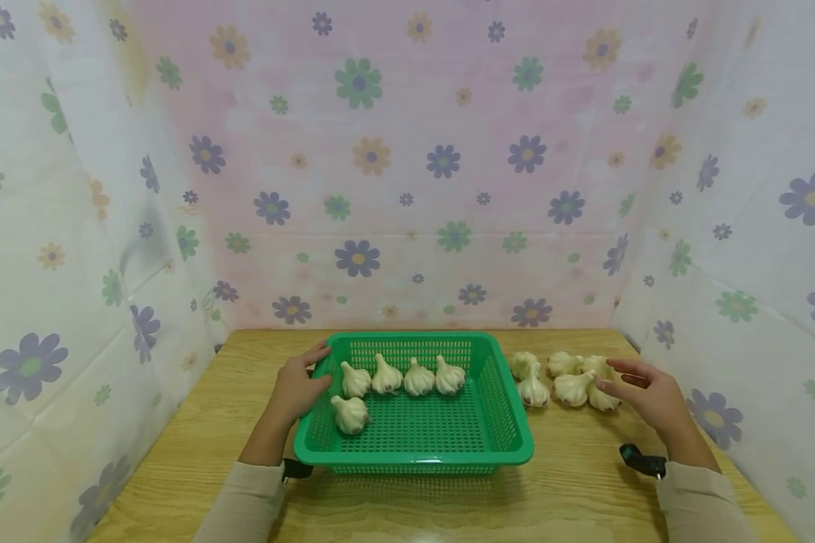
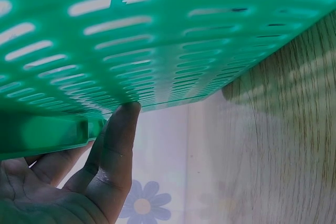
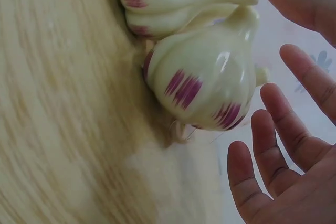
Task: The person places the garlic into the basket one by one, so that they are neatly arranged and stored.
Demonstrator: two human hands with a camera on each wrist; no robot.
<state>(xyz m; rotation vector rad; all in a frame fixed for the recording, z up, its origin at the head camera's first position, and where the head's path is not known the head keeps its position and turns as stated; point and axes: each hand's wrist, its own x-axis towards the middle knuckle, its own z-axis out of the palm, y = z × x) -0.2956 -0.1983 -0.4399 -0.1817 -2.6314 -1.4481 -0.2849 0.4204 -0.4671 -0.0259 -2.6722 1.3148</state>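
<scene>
Green basket: As we look down on the wooden table [image 1: 570, 498], we find the rectangular, slotted green basket [image 1: 414, 458] standing upright near its middle.
Basket contents: We count five garlic bulbs inside. Four form a row [image 1: 419, 379] toward the back, their stems pointing mostly upward; a single bulb [image 1: 350, 415] lies in front of the row's left end, near the left wall. To the right of this bulb we see the slotted floor.
Garlic outside: To the right of the basket, we note two bulbs [image 1: 533, 393] just beside its wall and, farther right, a cluster of at least four [image 1: 573, 390], all resting on the table.
Left hand: We observe the left hand [image 1: 302, 386] at the basket's left side, holding the rim with thumb and fingers; in the left wrist view, one fingertip presses the outer slotted wall.
Right hand: We see the right hand [image 1: 652, 400] beside the cluster, fingers spread and slightly bent, pinching nothing; we cannot tell whether a fingertip touches garlic.
Bulb markings: In the right wrist view, we distinguish purple streaks on the pale nearest bulb [image 3: 205, 80].
Backdrop: Behind the table we see a flower-patterned cloth [image 1: 407, 121].
</scene>
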